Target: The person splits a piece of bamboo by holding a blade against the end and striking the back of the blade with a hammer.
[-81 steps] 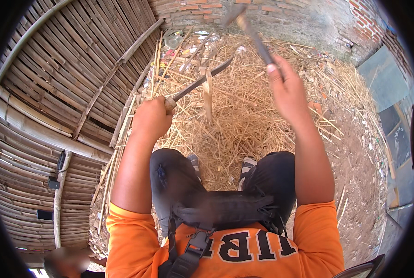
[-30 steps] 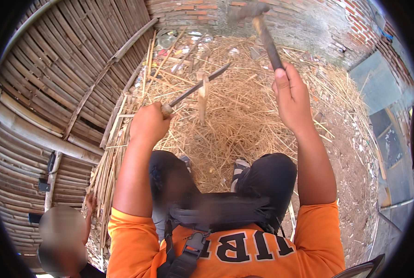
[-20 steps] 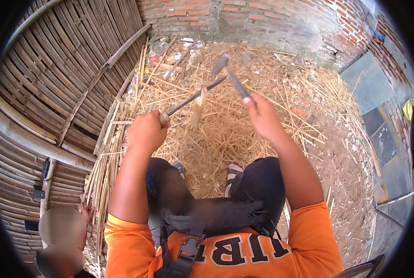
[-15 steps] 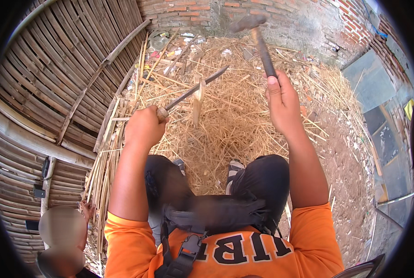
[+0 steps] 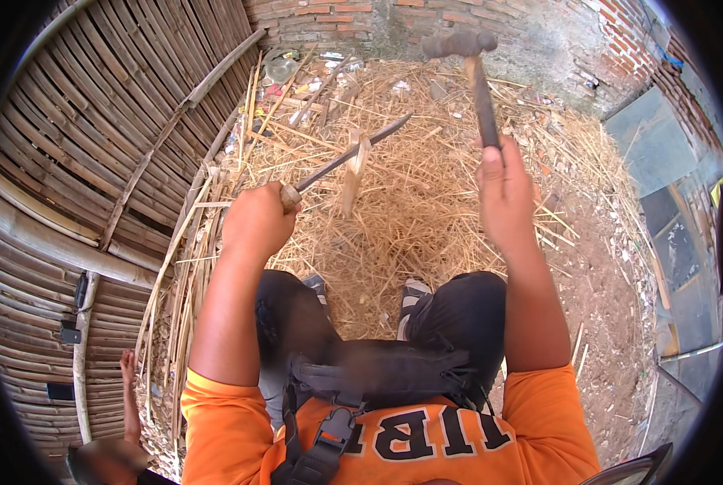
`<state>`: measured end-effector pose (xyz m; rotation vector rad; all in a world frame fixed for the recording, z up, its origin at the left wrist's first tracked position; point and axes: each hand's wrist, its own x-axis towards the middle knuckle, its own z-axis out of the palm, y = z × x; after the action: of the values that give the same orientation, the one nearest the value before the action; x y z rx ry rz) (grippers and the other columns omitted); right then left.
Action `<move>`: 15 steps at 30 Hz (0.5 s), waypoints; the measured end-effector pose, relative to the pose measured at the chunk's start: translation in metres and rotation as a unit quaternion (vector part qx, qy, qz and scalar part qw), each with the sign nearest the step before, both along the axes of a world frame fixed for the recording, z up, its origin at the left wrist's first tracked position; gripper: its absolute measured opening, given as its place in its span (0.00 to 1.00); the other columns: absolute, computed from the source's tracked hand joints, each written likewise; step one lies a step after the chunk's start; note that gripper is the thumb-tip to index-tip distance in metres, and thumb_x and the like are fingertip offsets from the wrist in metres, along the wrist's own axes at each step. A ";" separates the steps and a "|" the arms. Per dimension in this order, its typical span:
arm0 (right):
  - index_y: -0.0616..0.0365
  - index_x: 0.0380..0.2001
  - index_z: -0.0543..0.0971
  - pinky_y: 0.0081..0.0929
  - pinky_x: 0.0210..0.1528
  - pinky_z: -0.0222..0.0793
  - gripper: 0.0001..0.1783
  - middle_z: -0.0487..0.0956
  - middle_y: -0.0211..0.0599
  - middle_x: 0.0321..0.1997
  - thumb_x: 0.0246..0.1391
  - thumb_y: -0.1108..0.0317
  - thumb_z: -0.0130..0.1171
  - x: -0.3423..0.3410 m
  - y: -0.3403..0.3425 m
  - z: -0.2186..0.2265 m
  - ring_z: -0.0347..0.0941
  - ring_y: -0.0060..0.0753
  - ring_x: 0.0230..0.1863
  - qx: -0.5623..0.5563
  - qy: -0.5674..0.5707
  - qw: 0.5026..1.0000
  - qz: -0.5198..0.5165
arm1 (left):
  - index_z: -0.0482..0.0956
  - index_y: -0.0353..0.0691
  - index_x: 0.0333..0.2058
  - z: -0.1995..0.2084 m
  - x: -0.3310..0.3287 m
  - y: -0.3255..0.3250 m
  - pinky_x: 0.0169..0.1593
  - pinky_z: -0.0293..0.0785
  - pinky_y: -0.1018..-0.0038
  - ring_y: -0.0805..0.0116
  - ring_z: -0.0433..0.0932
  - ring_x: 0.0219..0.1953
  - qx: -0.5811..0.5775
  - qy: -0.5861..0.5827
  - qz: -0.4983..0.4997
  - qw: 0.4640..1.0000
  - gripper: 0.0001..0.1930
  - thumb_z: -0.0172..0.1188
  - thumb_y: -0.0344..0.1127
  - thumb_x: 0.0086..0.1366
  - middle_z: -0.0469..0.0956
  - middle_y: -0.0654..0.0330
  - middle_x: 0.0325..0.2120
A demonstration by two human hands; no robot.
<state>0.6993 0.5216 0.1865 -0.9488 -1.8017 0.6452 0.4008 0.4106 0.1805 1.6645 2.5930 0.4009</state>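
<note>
My left hand is wrapped round the wooden handle of a machete, whose long dark blade slants up to the right. The blade lies across the top of an upright split piece of bamboo or wood and seems to be set into its upper end. A hammer stands raised at the right, its dark metal head uppermost, with my right hand closed round the lower handle, thumb along it. The hammer head is apart from the machete and well beyond it.
Straw-like shavings cover the ground around my feet. Long thin strips lie along the left, beside a bamboo-slat wall. A brick wall closes the far side. Another person's arm shows at lower left; sheet panels lean at right.
My right hand and the hammer have shifted slightly right, the hammer now more upright. The machete and wood piece sit nearly the same. At lower left the other person's hand has moved left.
</note>
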 end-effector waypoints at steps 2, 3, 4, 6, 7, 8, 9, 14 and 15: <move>0.57 0.46 0.72 0.31 0.21 0.64 0.17 0.71 0.29 0.19 0.76 0.54 0.43 -0.003 -0.001 -0.023 0.68 0.23 0.18 -0.012 -0.107 0.994 -0.010 | 0.83 0.38 0.38 0.001 0.000 0.002 0.46 0.79 0.54 0.44 0.83 0.39 -0.025 -0.001 0.006 1.000 0.15 0.69 0.44 0.62 0.84 0.45 0.33; 0.57 0.46 0.72 0.32 0.22 0.64 0.17 0.72 0.30 0.19 0.75 0.54 0.44 -0.002 0.005 -0.043 0.68 0.24 0.18 0.000 -0.169 0.986 -0.008 | 0.83 0.40 0.39 0.002 0.002 0.004 0.46 0.80 0.54 0.46 0.84 0.40 -0.036 0.000 0.006 0.999 0.14 0.68 0.44 0.63 0.85 0.47 0.34; 0.56 0.45 0.73 0.34 0.22 0.65 0.16 0.73 0.31 0.19 0.75 0.54 0.44 -0.002 0.008 -0.053 0.68 0.25 0.18 0.010 -0.228 0.974 -0.005 | 0.83 0.40 0.39 0.002 0.003 0.005 0.46 0.80 0.54 0.46 0.84 0.40 -0.034 0.001 0.005 0.999 0.14 0.68 0.44 0.62 0.85 0.47 0.34; 0.57 0.47 0.73 0.34 0.22 0.64 0.17 0.75 0.33 0.20 0.75 0.54 0.45 -0.005 0.006 -0.040 0.69 0.27 0.18 -0.028 -0.187 0.982 0.006 | 0.83 0.40 0.39 0.002 0.000 0.002 0.46 0.80 0.54 0.46 0.84 0.41 -0.035 0.006 0.014 0.999 0.14 0.68 0.44 0.62 0.85 0.47 0.34; 0.57 0.48 0.73 0.33 0.22 0.64 0.18 0.74 0.32 0.19 0.75 0.53 0.45 -0.004 0.003 -0.029 0.69 0.26 0.18 -0.034 -0.159 0.987 0.011 | 0.83 0.40 0.39 0.003 -0.002 0.001 0.46 0.80 0.54 0.46 0.84 0.41 -0.035 0.007 0.013 0.999 0.14 0.68 0.44 0.62 0.85 0.47 0.34; 0.57 0.49 0.73 0.33 0.22 0.63 0.18 0.73 0.31 0.19 0.75 0.53 0.44 -0.002 0.000 -0.019 0.68 0.25 0.18 -0.039 -0.132 0.990 0.016 | 0.83 0.40 0.39 0.003 -0.003 -0.001 0.46 0.80 0.54 0.46 0.84 0.41 -0.035 0.006 0.012 0.999 0.14 0.68 0.44 0.62 0.85 0.47 0.34; 0.57 0.49 0.73 0.32 0.21 0.63 0.19 0.73 0.30 0.19 0.75 0.53 0.44 0.001 0.000 -0.010 0.68 0.25 0.18 -0.023 -0.100 0.995 0.019 | 0.83 0.40 0.39 0.002 -0.005 -0.002 0.46 0.80 0.54 0.45 0.84 0.41 -0.037 0.005 0.011 0.999 0.14 0.68 0.44 0.62 0.85 0.47 0.34; 0.58 0.51 0.74 0.30 0.19 0.62 0.20 0.69 0.25 0.18 0.76 0.52 0.42 -0.002 -0.004 0.001 0.67 0.21 0.18 0.023 0.004 1.000 0.001 | 0.82 0.36 0.37 0.000 -0.005 -0.007 0.47 0.78 0.53 0.43 0.83 0.40 -0.028 0.006 0.012 1.000 0.16 0.68 0.44 0.62 0.84 0.44 0.33; 0.57 0.52 0.73 0.32 0.21 0.63 0.20 0.71 0.27 0.18 0.75 0.53 0.44 -0.008 -0.010 -0.002 0.67 0.22 0.18 -0.021 -0.040 0.999 -0.006 | 0.81 0.34 0.36 0.001 -0.004 -0.007 0.46 0.78 0.53 0.42 0.83 0.40 -0.020 0.006 0.009 1.000 0.16 0.68 0.44 0.62 0.84 0.43 0.32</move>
<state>0.6912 0.5120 0.1844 -1.0245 -1.8577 0.6476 0.3969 0.4039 0.1814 1.6372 2.6085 0.3376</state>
